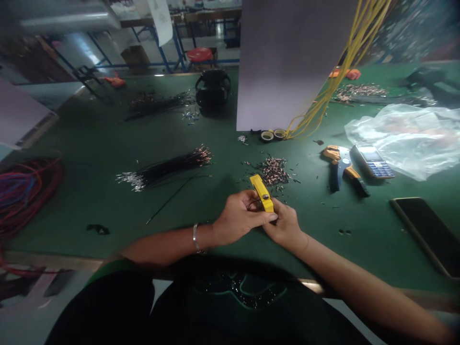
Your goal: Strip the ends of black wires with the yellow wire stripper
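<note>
Closed grip of left hand (233, 219) and right hand (286, 224) holds the narrow yellow plastic tool (261, 191), best kept steady, clear of the copper-and-black scrap pile (273, 171) beyond it.

There are two hands, one left hand (232, 220) and one right hand (289, 224), one silver bracelet (195, 238) and one yellow hand tool (262, 193). Two tape rolls (267, 140), one keypad phone (374, 162), one smartphone (427, 235), one orange-handled wire stripper (344, 163) and one red stool (200, 54) also show. One black wire bundle (168, 168) holds uncountable strands; one single wire (172, 196) lies loose. The nearest heap's copper-tipped clippings (273, 171) are too many to count.
</note>
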`<state>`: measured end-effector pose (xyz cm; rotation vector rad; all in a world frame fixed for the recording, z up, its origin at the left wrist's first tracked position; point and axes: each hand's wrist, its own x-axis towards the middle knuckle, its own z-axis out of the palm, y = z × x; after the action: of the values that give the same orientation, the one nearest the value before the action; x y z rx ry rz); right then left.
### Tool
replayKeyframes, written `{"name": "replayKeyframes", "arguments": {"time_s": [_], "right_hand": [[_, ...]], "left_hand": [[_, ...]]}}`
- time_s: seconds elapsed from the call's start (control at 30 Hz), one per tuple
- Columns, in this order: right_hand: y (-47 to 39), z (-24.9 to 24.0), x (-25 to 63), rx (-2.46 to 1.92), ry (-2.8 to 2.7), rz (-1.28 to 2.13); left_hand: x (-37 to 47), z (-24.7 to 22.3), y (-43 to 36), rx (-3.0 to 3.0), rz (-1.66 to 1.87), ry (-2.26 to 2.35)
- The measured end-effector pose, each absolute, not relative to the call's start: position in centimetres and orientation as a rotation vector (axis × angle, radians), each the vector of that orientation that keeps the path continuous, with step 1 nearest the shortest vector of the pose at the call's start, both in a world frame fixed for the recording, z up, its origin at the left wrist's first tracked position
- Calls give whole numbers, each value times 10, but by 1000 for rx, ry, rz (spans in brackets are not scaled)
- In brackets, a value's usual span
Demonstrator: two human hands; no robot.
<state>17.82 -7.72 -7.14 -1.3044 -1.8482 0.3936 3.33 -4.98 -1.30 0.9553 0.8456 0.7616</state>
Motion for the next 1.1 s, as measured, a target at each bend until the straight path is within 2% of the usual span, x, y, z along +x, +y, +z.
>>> {"name": "replayKeyframes", "arguments": {"time_s": [0.5, 0.7, 1.1], "right_hand": [[-73, -68, 181, -1338, -1759, 655], [-71, -65, 182, -1407, -1671, 872], [-73, -67, 180, -1446, -1661, 719]], "left_hand": [[35, -11, -46, 1103, 780, 922], [37, -15, -44, 1085, 809, 957], [37, -12, -44, 1085, 813, 933]]}}
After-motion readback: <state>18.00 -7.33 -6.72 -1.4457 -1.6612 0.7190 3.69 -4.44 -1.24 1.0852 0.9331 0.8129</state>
